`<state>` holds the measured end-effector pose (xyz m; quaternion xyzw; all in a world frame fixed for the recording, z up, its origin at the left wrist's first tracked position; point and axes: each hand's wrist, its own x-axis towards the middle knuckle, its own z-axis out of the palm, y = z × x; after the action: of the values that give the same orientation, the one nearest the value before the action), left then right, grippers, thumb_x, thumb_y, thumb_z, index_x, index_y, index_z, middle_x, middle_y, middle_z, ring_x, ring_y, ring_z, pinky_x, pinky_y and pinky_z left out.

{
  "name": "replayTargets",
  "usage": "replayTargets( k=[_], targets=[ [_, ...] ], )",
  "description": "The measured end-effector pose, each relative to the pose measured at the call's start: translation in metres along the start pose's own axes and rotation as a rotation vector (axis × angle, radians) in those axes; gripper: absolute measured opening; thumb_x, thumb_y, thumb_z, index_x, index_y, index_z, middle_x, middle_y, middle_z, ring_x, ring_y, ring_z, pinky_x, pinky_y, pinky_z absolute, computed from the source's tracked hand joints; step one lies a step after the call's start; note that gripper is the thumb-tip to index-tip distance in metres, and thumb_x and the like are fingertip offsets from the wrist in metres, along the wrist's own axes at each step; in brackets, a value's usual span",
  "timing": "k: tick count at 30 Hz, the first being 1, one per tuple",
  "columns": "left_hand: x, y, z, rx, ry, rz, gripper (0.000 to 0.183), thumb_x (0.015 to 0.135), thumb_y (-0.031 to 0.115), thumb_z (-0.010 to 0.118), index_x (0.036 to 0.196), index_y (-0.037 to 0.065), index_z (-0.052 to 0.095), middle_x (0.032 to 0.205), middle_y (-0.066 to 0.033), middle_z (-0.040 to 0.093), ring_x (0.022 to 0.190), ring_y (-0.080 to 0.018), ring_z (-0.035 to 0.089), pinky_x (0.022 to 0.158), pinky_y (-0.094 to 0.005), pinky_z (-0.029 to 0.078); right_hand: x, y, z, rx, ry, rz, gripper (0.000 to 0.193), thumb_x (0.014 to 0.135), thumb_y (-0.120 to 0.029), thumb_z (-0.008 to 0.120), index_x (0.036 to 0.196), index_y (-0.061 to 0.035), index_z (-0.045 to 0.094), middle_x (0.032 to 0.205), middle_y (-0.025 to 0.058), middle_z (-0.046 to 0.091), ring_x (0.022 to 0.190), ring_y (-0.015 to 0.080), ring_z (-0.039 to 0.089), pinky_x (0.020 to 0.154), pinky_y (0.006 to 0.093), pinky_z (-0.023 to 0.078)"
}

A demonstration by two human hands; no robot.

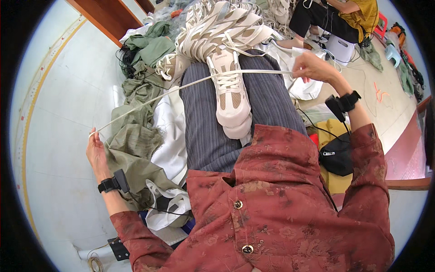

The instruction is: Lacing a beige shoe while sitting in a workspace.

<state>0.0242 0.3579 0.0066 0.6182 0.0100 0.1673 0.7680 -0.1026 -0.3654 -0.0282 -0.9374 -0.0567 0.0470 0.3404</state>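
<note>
Red patterned shirt with 2 gold buttons fills the bottom at 6 o'clock, closest to the lens. Just above it, grey striped trousers cover the lap, and a cream sneaker lies on the lap near centre, toe pointing toward 6, laces partly threaded. White shoelace runs taut across the sneaker's top, from the 9 o'clock side up to about 1 o'clock. Left hand at 9 o'clock is closed around the lace's lower end (fingers pinched on the tip). Right hand at 1 o'clock is closed on the other end, fingers clamped on the lace. Each wrist carries a black strap with a small device, cable trailing off the left one.

Beyond the sneaker at 12 o'clock sits a heap of cream shoe uppers, touching the knee. Olive-green cloth is piled from 11 down to 8 o'clock, white fabric between it and the trousers. Black pouch lies at 3 o'clock just beside the right sleeve, on something yellow. Another person in a mustard top sits at 1 o'clock by the rim (only partly in view). Pale floor spreads across the left side.
</note>
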Motion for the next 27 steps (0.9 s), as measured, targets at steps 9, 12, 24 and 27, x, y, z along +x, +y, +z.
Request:
replayTargets(
  k=[9, 12, 24, 27],
  targets=[
    [-0.006, 0.03, -0.046, 0.381, 0.231, 0.201, 0.031, 0.095, 0.015, 0.056, 0.119, -0.003, 0.062, 0.099, -0.0044, 0.066, 0.088, -0.0045, 0.06, 0.072, -0.0135, 0.047, -0.045, 0.096, -0.013, 0.174, 0.358, 0.553, 0.015, 0.082, -0.016, 0.068, 0.082, -0.0014, 0.069, 0.055, 0.008, 0.061, 0.053, 0.0134, 0.06, 0.048, 0.0259, 0.047],
    [0.003, 0.04, -0.069, 0.316, 0.256, 0.197, 0.032, 0.096, 0.016, 0.056, 0.122, -0.003, 0.06, 0.105, -0.008, 0.067, 0.091, -0.0059, 0.061, 0.073, -0.0137, 0.048, -0.066, 0.115, -0.015, 0.543, 0.559, 0.612, 0.018, 0.084, -0.017, 0.067, 0.095, -0.0031, 0.067, 0.069, 0.0094, 0.067, 0.057, 0.0152, 0.065, 0.048, 0.0265, 0.05],
    [0.025, 0.093, -0.164, 0.177, 0.219, 0.205, 0.044, 0.097, 0.008, 0.053, 0.133, -0.015, 0.04, 0.132, -0.0189, 0.054, 0.114, -0.0197, 0.059, 0.086, -0.0195, 0.053, -0.123, 0.231, -0.079, 1.776, 0.916, 0.085, 0.03, 0.092, 0.001, 0.055, 0.121, 0.0081, 0.05, 0.112, 0.0193, 0.064, 0.103, 0.026, 0.062, 0.092, 0.0352, 0.049],
    [0.017, 0.099, -0.137, 0.104, 0.086, 0.158, 0.045, 0.098, 0.008, 0.052, 0.135, -0.014, 0.039, 0.134, -0.019, 0.052, 0.12, -0.0198, 0.055, 0.095, -0.0223, 0.049, -0.149, 0.257, -0.089, 1.714, 0.999, 0.106, 0.028, 0.095, -0.001, 0.052, 0.122, 0.0072, 0.051, 0.096, 0.0105, 0.062, 0.079, 0.0163, 0.058, 0.072, 0.0263, 0.049]
  ],
)
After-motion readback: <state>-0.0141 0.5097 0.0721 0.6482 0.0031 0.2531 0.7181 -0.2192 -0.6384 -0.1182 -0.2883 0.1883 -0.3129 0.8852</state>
